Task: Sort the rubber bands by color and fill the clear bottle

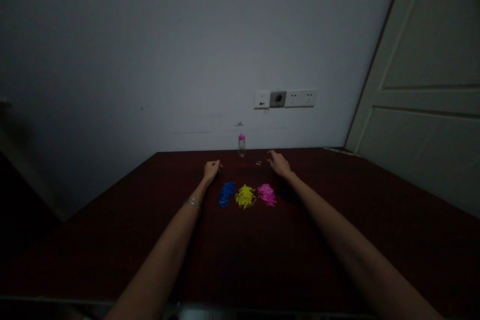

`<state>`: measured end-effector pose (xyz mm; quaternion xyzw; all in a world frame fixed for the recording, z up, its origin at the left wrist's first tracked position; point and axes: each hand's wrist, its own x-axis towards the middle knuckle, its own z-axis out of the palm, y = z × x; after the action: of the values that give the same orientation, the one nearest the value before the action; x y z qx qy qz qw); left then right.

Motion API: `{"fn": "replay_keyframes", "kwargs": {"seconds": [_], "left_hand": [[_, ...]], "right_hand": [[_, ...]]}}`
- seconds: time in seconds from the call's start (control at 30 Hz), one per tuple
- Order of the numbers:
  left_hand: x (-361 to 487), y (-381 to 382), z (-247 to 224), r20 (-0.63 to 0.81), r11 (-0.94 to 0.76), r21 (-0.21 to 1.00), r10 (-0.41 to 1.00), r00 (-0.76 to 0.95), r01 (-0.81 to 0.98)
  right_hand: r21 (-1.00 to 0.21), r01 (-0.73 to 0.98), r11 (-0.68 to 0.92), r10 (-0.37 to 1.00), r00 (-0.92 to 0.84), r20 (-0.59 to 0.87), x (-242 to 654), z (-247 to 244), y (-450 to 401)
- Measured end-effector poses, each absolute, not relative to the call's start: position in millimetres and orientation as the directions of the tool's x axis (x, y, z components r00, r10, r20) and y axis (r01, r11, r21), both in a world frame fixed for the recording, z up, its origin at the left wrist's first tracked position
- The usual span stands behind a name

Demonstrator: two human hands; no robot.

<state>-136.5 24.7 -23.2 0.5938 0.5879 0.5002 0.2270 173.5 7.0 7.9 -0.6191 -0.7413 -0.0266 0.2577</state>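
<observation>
On the dark red table, my left hand (212, 170) rests with its fingers curled together, behind and left of a pile of blue strips (226, 194). Whether it holds anything is too small to make out. My right hand (278, 163) reaches over the table with its fingers apart, beside a few small coloured pieces (258, 163). A pile of yellow strips (245, 196) lies in the middle, with a pile of pink strips (267, 194) to its right. Behind them a clear bottle with a pink top (242, 146) stands upright near the wall.
The dark red table (240, 260) runs back to a pale wall with a row of sockets (285, 99). A dark, indistinct pile (285, 192) lies by my right forearm. A panelled door (423, 95) is at the right.
</observation>
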Motion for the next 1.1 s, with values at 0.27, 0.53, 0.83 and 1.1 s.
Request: {"fn": "replay_keyframes", "kwargs": {"seconds": [0.27, 0.53, 0.83, 1.1], "left_hand": [[-137, 23, -22, 0.35, -0.227, 0.839, 0.921, -0.17, 0.495], [-136, 19, -17, 0.35, -0.223, 0.831, 0.922, -0.167, 0.51], [-140, 27, -24, 0.371, -0.247, 0.824, 0.915, -0.156, 0.51], [-140, 29, -25, 0.352, -0.216, 0.818, 0.921, -0.166, 0.533]], "right_hand": [[-0.109, 0.89, 0.443, 0.767, -0.313, 0.56, 198, 20, -37], [-0.102, 0.828, 0.552, 0.705, -0.397, 0.587, 220, 19, -79], [-0.169, 0.856, 0.489, 0.744, -0.309, 0.592, 263, 7, -98], [-0.34, 0.82, 0.46, 0.843, -0.283, 0.457, 283, 10, -92]]}}
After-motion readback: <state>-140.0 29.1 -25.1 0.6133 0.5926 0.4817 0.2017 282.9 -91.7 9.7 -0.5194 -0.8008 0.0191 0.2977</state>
